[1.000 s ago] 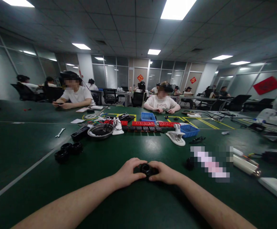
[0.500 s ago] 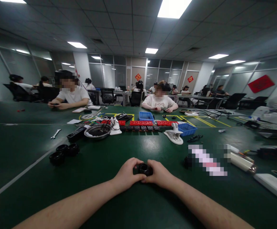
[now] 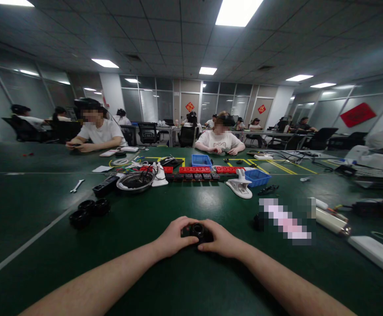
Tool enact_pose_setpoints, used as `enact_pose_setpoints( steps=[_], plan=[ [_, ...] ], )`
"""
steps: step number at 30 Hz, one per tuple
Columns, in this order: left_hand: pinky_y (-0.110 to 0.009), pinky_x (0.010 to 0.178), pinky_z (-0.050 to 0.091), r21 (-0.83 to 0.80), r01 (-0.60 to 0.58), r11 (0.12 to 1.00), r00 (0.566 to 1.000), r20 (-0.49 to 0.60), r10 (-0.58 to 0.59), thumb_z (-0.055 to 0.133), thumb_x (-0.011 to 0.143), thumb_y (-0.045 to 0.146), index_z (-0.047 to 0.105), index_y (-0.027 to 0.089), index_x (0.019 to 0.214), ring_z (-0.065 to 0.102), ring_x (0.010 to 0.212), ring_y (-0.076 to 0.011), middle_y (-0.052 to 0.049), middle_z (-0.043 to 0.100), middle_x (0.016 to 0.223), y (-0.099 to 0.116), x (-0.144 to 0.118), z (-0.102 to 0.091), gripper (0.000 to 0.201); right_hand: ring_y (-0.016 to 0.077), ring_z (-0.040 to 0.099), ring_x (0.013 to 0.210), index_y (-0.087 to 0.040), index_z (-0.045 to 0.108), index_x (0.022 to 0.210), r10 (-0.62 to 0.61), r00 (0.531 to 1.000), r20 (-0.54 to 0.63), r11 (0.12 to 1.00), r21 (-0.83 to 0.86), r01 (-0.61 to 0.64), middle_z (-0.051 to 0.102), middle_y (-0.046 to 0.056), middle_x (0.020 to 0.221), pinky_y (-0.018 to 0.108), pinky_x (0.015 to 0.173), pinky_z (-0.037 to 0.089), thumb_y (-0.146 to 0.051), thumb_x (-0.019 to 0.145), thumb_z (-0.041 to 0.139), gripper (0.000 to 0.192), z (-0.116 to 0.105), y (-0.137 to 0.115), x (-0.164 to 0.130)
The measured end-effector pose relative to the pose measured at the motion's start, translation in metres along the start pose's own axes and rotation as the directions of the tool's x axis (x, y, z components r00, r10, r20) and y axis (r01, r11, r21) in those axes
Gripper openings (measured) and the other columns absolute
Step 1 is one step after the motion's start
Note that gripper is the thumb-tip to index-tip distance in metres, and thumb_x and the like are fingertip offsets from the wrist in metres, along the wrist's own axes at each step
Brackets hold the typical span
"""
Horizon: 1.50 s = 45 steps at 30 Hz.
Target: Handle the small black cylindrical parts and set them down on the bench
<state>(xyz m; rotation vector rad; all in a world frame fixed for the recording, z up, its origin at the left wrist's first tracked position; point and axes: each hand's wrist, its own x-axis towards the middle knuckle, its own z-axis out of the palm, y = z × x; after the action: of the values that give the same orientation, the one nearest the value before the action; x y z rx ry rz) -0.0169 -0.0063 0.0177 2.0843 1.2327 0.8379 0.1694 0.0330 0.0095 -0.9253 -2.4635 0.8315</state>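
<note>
- My left hand [image 3: 173, 239] and right hand [image 3: 222, 240] both clasp the small black ring-shaped part [image 3: 197, 230], fingertips curled around it from either side.
- Since a second ago the part has barely shifted; the hands stay closed on it, so I judge the working of it is still under way.
- It sits low over the desk [image 3: 185, 285], near my edge, about midway along.
- Three black wheels [image 3: 89, 210] lie well apart toward the left; a white clip [image 3: 239, 186] stands farther in.
</note>
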Motion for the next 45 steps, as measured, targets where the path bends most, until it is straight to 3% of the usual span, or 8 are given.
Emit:
enact_pose_setpoints(
  steps=[4,11,17,23,29,32,37,45],
  plan=[
    [-0.027,0.067,0.041,-0.008,0.007,1.000,1.000,0.003,-0.007,0.061,0.070,0.028,0.053,0.022,0.105,0.051,0.080,-0.0176,-0.002,0.053,0.092,0.001,0.000,0.000,0.037,0.0169,0.051,0.079,-0.016,0.058,0.091,0.008,0.996,0.086,0.999,0.052,-0.013,0.055,0.001,0.085,0.026,0.070,0.039,-0.017,0.062,0.065,0.030,-0.006,0.001,0.002],
    [-0.026,0.066,0.041,-0.004,0.000,1.000,1.000,-0.012,0.000,0.062,0.068,0.025,0.054,0.022,0.101,0.051,0.081,-0.0172,-0.001,0.053,0.091,0.001,0.000,0.003,0.034,0.0124,0.047,0.068,-0.014,0.057,0.080,0.083,0.995,0.049,0.992,0.096,-0.087,0.051,-0.002,0.074,0.021,0.059,0.036,-0.016,0.059,0.068,0.024,-0.003,0.003,0.003],
    [-0.027,0.068,0.041,0.038,0.046,0.998,0.991,-0.130,-0.040,0.066,0.064,0.025,0.054,0.019,0.091,0.051,0.080,-0.0184,-0.001,0.052,0.086,-0.002,0.000,0.015,0.030,0.0124,0.045,0.061,-0.016,0.049,0.072,0.189,0.980,-0.067,0.971,-0.140,-0.196,0.050,-0.002,0.068,0.020,0.048,0.029,-0.037,0.050,0.073,0.039,0.008,0.001,0.005],
    [-0.029,0.068,0.040,0.104,0.100,0.990,0.967,-0.246,-0.072,0.066,0.063,0.028,0.054,0.018,0.090,0.050,0.078,-0.0195,-0.002,0.052,0.085,-0.002,0.000,0.020,0.031,0.0181,0.051,0.069,-0.015,0.050,0.077,0.175,0.964,-0.200,0.893,-0.381,-0.241,0.055,0.005,0.076,0.026,0.057,0.034,-0.044,0.062,0.062,0.034,0.021,-0.010,0.005],
    [-0.026,0.066,0.040,0.033,0.049,0.998,0.993,-0.114,-0.044,0.065,0.065,0.025,0.056,0.020,0.094,0.050,0.077,-0.0174,-0.001,0.053,0.086,-0.003,0.000,0.010,0.031,0.0210,0.050,0.084,-0.017,0.049,0.103,0.000,0.995,-0.095,0.983,-0.184,-0.018,0.054,0.006,0.093,0.029,0.070,0.038,-0.045,0.058,0.067,0.056,0.007,-0.007,0.000],
    [-0.026,0.066,0.040,0.019,0.019,1.000,0.995,-0.097,-0.017,0.065,0.066,0.025,0.055,0.020,0.098,0.050,0.077,-0.0170,-0.001,0.052,0.087,-0.007,0.001,0.008,0.034,0.0197,0.050,0.084,-0.018,0.053,0.103,-0.070,0.997,0.018,0.996,-0.061,0.071,0.054,0.004,0.092,0.029,0.072,0.039,-0.033,0.063,0.066,0.045,-0.002,0.000,0.000],
    [-0.026,0.067,0.041,0.028,0.027,0.999,0.996,-0.083,-0.025,0.064,0.066,0.025,0.054,0.021,0.100,0.050,0.077,-0.0173,-0.001,0.052,0.088,-0.008,0.001,0.009,0.036,0.0167,0.050,0.076,-0.016,0.058,0.089,-0.030,0.998,0.058,0.998,0.055,0.027,0.053,0.001,0.082,0.026,0.068,0.039,-0.021,0.064,0.065,0.026,-0.004,0.011,0.004],
    [-0.027,0.067,0.040,0.027,0.021,0.999,0.993,-0.114,-0.017,0.067,0.063,0.027,0.055,0.018,0.092,0.050,0.079,-0.0179,-0.001,0.053,0.086,-0.006,0.002,0.012,0.033,0.0133,0.047,0.068,-0.015,0.055,0.079,0.083,0.997,0.011,0.995,0.060,-0.083,0.051,-0.001,0.074,0.022,0.057,0.035,-0.024,0.059,0.069,0.026,0.001,0.009,0.005]
  ],
)
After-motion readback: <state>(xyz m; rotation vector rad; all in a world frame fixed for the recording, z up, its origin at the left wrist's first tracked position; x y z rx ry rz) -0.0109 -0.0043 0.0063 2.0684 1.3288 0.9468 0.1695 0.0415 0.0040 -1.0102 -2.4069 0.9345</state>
